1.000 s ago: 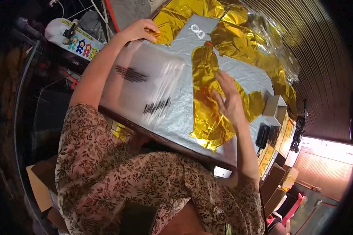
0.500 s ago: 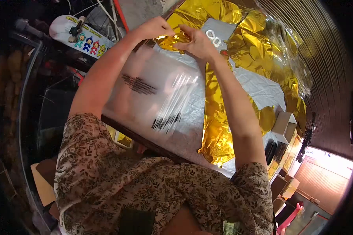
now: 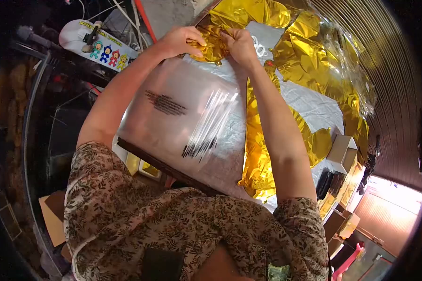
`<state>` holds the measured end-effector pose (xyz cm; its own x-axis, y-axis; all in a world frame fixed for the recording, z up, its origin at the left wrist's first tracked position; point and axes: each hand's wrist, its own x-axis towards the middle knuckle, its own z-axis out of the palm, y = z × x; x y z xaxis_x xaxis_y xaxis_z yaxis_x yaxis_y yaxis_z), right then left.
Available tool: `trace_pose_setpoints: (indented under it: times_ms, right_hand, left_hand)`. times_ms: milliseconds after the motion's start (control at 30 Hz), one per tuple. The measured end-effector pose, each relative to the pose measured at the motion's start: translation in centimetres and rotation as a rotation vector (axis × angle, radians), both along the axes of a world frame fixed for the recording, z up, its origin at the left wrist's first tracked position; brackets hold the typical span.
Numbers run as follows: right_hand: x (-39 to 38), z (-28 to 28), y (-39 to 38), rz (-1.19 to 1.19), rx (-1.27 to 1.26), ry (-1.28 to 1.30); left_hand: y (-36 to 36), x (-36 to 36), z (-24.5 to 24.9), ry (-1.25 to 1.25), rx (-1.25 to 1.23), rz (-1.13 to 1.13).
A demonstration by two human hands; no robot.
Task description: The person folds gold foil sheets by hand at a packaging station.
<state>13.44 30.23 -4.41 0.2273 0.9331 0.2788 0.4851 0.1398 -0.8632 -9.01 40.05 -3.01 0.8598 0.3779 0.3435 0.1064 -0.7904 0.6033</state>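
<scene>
- Head view: right hand (image 3: 239,44) has left the long balloon (image 3: 258,154) and joined left hand (image 3: 180,41) at the bench's (image 3: 309,107) far edge.
- Both hands pinch the crumpled foil (image 3: 214,46) between them, just beyond the bag (image 3: 173,117); two-handed work on the foil looks begun.

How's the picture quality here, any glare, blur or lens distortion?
Head view: strong fisheye bending with black vignetted edges; glare flashes off the gold foil and sheens the clear plastic bag; the bright opening at lower right is blown out; left side sits in shadow.
</scene>
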Motion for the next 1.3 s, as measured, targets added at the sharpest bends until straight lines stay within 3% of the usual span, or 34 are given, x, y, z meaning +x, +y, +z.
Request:
trace_pose_setpoints:
  times_ms: [100,200,333,433,500,567,700,733,833,867,900,967,1033,1067,1100,1167,1233,1267,1300]
  right_hand:
    - [0.1,-0.1,-0.2,-0.002,0.031,-0.002]
    - [0.1,0.0,-0.1,0.024,0.025,0.021]
    - [0.6,-0.2,0.0,0.041,-0.049,0.112]
    - [1.0,0.0,0.2,-0.004,-0.089,-0.006]
    - [1.1,0.8,-0.1,0.005,-0.088,-0.036]
    - [1.0,2.0,-0.7,-0.012,-0.149,-0.018]
    - [0.2,4.8,-2.0,0.055,-0.310,0.150]
    - [-1.1,6.2,-3.4,0.075,-0.225,0.260]
    - [-1.7,6.4,-3.6,0.091,-0.154,0.222]
    - [-2.0,6.5,-3.7,0.030,-0.144,0.314]
    - [-2.1,5.9,-3.2,0.024,-0.139,0.315]
    - [-1.6,2.8,-1.6,-0.194,-0.060,0.077]
    - [-0.9,0.2,0.5,-0.269,0.035,0.154]
    - [-0.2,-0.2,1.6,-0.270,0.032,0.310]
    - [0.4,-0.1,2.2,-0.265,0.028,0.467]
    - [2.8,5.1,1.8,-0.372,0.053,-0.023]
    - [5.9,9.3,2.4,-0.328,-0.019,-0.092]
    - [6.7,12.6,1.9,-0.312,-0.101,-0.107]
    - [8.5,10.8,4.9,-0.302,0.200,0.240]
  left_hand:
    - [0.2,0.5,0.1,0.108,-0.188,0.036]
    - [0.0,1.1,0.8,0.165,-0.168,0.075]
    - [0.6,1.8,0.4,0.166,-0.167,0.076]
    - [1.9,2.3,-0.2,0.076,-0.263,0.029]
    - [2.6,2.7,0.2,0.196,-0.318,0.088]
    - [2.9,3.2,0.8,0.060,-0.417,0.058]
    - [3.8,5.3,2.3,0.149,-0.335,0.136]
    - [4.0,5.9,3.0,0.195,-0.290,0.143]
    - [3.2,7.4,4.9,0.152,-0.207,0.078]
    - [2.7,7.7,5.5,0.216,-0.191,0.091]
    - [2.1,8.0,6.2,0.281,-0.174,0.103]
    - [2.6,8.5,5.2,0.262,-0.135,0.060]
    - [2.4,8.8,4.7,-0.183,-0.074,0.172]
    - [1.6,8.9,5.6,-0.365,0.114,0.300]
    - [0.8,8.8,6.7,-0.371,0.124,0.289]
    - [-1.4,8.2,8.5,-0.555,0.211,0.394]
    - [-1.8,9.0,7.6,-0.447,0.173,0.398]
    - [-1.0,9.9,6.3,-0.366,0.248,0.281]
    - [0.0,10.9,5.0,-0.285,0.321,0.164]
